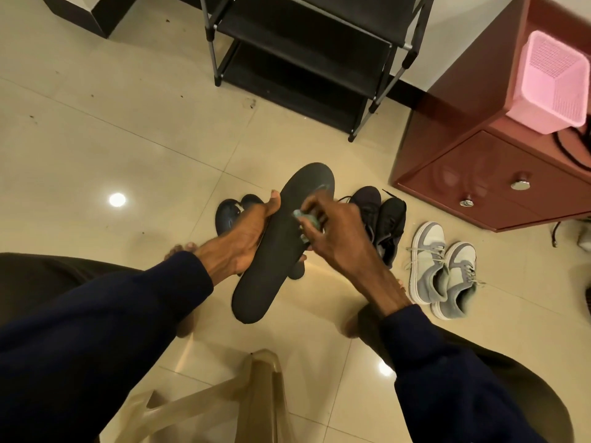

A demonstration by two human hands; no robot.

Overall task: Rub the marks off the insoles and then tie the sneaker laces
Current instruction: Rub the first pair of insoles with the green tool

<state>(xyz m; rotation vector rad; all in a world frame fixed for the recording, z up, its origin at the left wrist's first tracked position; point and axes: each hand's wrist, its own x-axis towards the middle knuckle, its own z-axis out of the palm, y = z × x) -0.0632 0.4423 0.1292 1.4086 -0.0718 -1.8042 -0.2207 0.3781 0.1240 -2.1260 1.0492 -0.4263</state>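
A dark grey insole [281, 251] is held up above the floor, toe end pointing away from me. My left hand [246, 235] grips its left edge, thumb on top. My right hand [332, 238] pinches a small grey-green eraser [305, 223] and presses it onto the middle of the insole. A pale smudge shows near the insole's toe. A pair of grey and white sneakers [443, 270] with loose laces stands on the floor to the right. A pair of black sneakers [382, 219] sits just behind my right hand.
A dark blue shoe [228, 215] lies behind my left hand. A black shoe rack [307, 55] stands at the back. A red-brown cabinet [499, 174] carries a pink basket [553, 84] at the right. A translucent plastic stool [256, 401] is under me on the tiled floor.
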